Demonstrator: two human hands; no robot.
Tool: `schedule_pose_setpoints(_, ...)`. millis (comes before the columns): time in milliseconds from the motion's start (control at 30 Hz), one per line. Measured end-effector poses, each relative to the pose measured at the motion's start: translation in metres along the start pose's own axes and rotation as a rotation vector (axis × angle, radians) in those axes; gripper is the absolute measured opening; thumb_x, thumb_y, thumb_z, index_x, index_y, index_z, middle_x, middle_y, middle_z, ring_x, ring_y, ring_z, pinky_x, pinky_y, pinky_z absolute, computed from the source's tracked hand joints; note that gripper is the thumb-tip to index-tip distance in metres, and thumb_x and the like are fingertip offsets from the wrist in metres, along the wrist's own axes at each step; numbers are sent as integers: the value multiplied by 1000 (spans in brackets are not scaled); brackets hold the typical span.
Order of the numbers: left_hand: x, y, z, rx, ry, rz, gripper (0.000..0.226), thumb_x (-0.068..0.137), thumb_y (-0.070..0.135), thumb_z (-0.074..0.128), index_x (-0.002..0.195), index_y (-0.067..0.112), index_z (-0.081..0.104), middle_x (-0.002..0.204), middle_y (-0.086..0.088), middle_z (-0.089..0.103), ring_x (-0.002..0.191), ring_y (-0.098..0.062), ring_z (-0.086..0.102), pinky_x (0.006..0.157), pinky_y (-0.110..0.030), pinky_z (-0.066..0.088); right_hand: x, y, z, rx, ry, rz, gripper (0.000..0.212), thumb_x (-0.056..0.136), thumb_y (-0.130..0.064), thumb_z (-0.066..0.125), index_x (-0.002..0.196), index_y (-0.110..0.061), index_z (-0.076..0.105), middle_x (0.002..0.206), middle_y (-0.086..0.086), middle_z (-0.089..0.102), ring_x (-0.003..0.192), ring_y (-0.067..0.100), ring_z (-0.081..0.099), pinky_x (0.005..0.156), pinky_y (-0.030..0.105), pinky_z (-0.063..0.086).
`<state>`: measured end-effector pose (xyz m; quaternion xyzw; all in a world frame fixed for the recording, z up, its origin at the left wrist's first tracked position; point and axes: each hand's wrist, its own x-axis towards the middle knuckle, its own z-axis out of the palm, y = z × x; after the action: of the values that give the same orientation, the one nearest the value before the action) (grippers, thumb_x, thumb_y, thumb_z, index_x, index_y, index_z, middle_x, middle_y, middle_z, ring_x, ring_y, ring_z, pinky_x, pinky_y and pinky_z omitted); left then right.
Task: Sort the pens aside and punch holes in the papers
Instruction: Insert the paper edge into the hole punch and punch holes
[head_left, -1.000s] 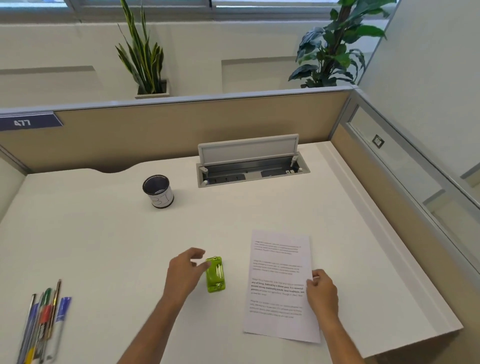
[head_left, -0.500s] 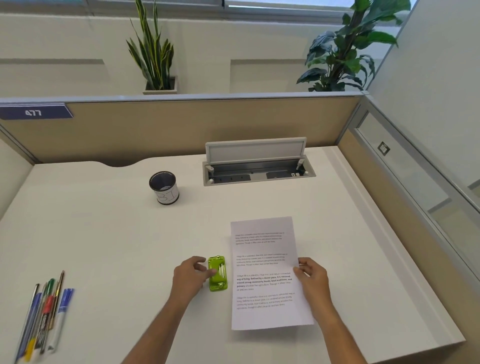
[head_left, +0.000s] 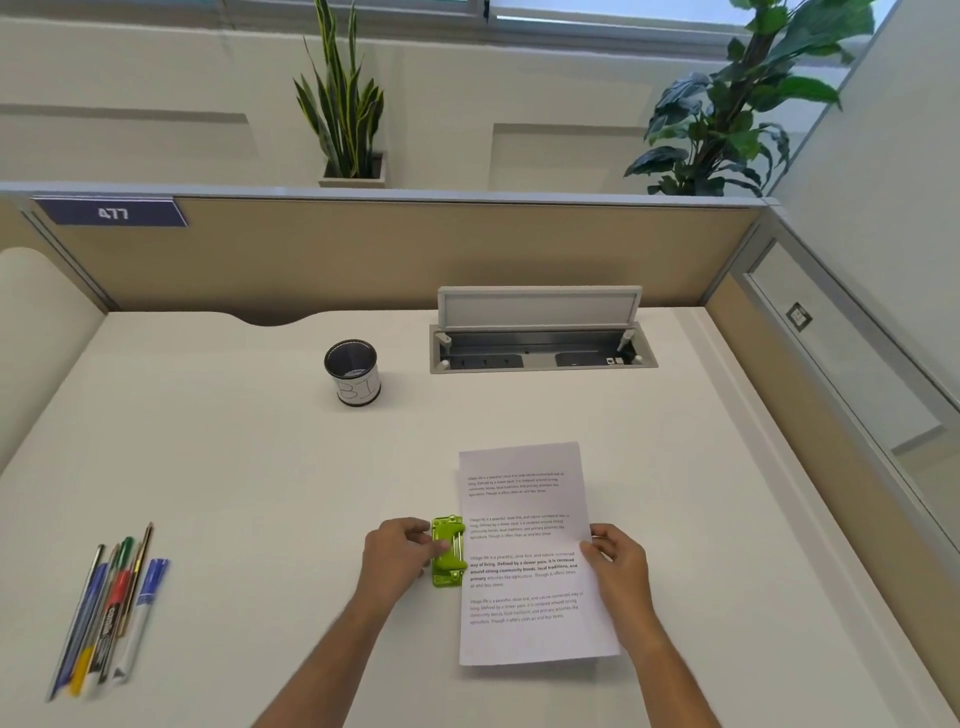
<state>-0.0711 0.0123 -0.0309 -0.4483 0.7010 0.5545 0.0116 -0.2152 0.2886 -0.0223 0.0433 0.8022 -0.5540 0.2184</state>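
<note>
A printed paper (head_left: 524, 499) lies on the white desk near its front edge. Its left edge meets a small green hole punch (head_left: 448, 552). My left hand (head_left: 397, 553) grips the punch from the left side, fingers wrapped on it. My right hand (head_left: 615, 564) pinches the paper's right edge at mid height. Several pens and markers (head_left: 111, 603) lie side by side at the desk's front left, apart from both hands.
A dark pen cup (head_left: 353, 371) with a white label stands upright at the middle back. Behind it to the right a cable box (head_left: 540, 332) sits in the desk with its lid up. Beige partition walls (head_left: 395, 249) close the desk at the back and right.
The paper has slid left until its edge reaches the punch. My left hand has closed onto the punch. My right hand has moved left with the sheet.
</note>
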Motion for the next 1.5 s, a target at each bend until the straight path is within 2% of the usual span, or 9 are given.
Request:
schedule_pose_setpoints(133,3,-2,1,-2,4,-1,46,78,14,97,119,5,79,91,-7,82,75,-24,78,76,-41,70,3,0,3,3,-13,-6,17,101,1,63,106,-11,75,104,13,80,101,35,77,89,48,62)
schedule_pose_setpoints(333,7,-5,1,-12,5,-5,44,76,14,98,116,8,80,90,-7,83,87,-33,83,81,-45,70,5,-2,7,11,-21,-16,20,101,1,62,101,-14,75,98,8,80,98,32,78,76,31,58)
schedule_pose_setpoints(500,8,-8,3,-35,12,-20,40,75,14,99,111,8,82,88,-6,83,85,-36,84,84,-50,70,5,2,10,18,-32,-8,20,102,0,62,102,-15,75,101,11,81,99,34,78,88,49,63)
schedule_pose_setpoints(733,10,-11,3,-47,6,-10,41,75,14,99,112,9,82,94,-9,82,83,-34,84,79,-46,71,5,8,10,39,-27,-2,17,102,-2,63,105,-14,75,104,11,81,101,34,77,92,51,62)
schedule_pose_setpoints(1000,9,-12,3,-49,10,0,40,76,15,99,112,8,82,99,-12,82,84,-36,84,81,-48,70,5,5,11,55,15,-24,20,101,-3,65,99,-21,75,94,0,83,87,24,79,80,43,63)
schedule_pose_setpoints(1133,8,-13,3,-57,21,-1,40,76,14,99,112,7,83,98,-11,81,83,-34,84,75,-42,71,4,4,12,28,6,-35,23,101,-2,65,98,-23,75,90,-8,82,78,8,77,73,31,59)
schedule_pose_setpoints(1233,7,-12,3,-55,20,0,40,76,14,98,112,7,83,98,-11,81,84,-35,84,73,-40,70,4,4,11,28,34,-35,23,101,-3,66,98,-24,74,88,-12,81,75,0,75,72,28,57)
schedule_pose_setpoints(1333,7,-11,3,-60,16,1,39,77,13,98,112,7,83,99,-12,82,85,-36,84,74,-41,70,5,3,12,29,38,-37,23,101,-3,66,98,-25,74,88,-13,80,76,0,74,73,29,56)
schedule_pose_setpoints(1500,5,-11,3,-57,18,8,39,77,13,98,112,8,82,100,-12,82,85,-34,84,73,-40,70,5,-1,16,35,26,-58,23,101,-4,66,99,-24,75,91,-9,80,86,12,76,76,31,59)
